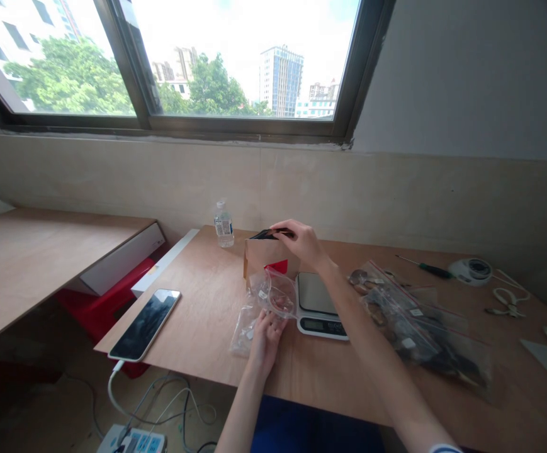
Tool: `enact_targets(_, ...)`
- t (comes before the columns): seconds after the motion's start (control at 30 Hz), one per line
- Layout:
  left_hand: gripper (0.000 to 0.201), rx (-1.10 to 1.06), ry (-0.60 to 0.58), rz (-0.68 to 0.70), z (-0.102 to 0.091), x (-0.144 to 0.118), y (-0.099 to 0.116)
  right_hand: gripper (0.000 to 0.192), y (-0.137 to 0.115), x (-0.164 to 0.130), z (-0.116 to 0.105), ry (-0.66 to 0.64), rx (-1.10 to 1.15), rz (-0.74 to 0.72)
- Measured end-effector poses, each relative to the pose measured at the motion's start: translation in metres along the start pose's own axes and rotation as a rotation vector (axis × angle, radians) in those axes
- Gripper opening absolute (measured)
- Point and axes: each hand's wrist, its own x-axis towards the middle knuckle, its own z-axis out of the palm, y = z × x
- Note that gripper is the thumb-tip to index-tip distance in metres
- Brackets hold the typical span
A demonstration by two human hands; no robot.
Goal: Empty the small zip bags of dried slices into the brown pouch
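My left hand (267, 335) rests near the front of the table with its fingers closed on a clear plastic bag (277, 296), whose mouth stands open. Behind the bag is a brown cardboard box (259, 255) with a red patch on its front and dark contents at its top. Over that box, my right hand (304, 242) pinches a thin dark and brownish thing (283, 232); its kind is not clear. Under my right forearm sits a digital kitchen scale (318, 294), partly covered by the arm, with nothing visible on its plate.
To the right lie several filled zip bags (410, 321), a screwdriver (431, 270) and a white dome camera (471, 270) with its cable. A water bottle (224, 226) stands at the back. A phone (145, 326) with a charging cable lies at the left edge, above a power strip (134, 440).
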Motion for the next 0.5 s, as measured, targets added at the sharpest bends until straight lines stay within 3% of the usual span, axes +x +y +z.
enact_targets(0.17,0.026,0.006,0.022,-0.004,0.001,0.0,0.0,0.022,-0.002,-0.004,-0.005,-0.092,-0.184,-0.089)
enact_targets(0.3,0.028,0.041,0.004,0.016,0.004,-0.002,0.001,0.027,-0.014,-0.022,-0.002,-0.011,-0.363,-0.129)
enact_targets(0.43,0.026,0.046,0.009,0.048,0.005,-0.005,0.002,0.027,-0.022,-0.061,0.0,0.126,-0.273,-0.01)
enact_targets(0.5,0.022,0.038,0.007,0.073,0.007,-0.005,0.002,0.025,-0.018,-0.084,0.001,0.121,-0.163,0.113)
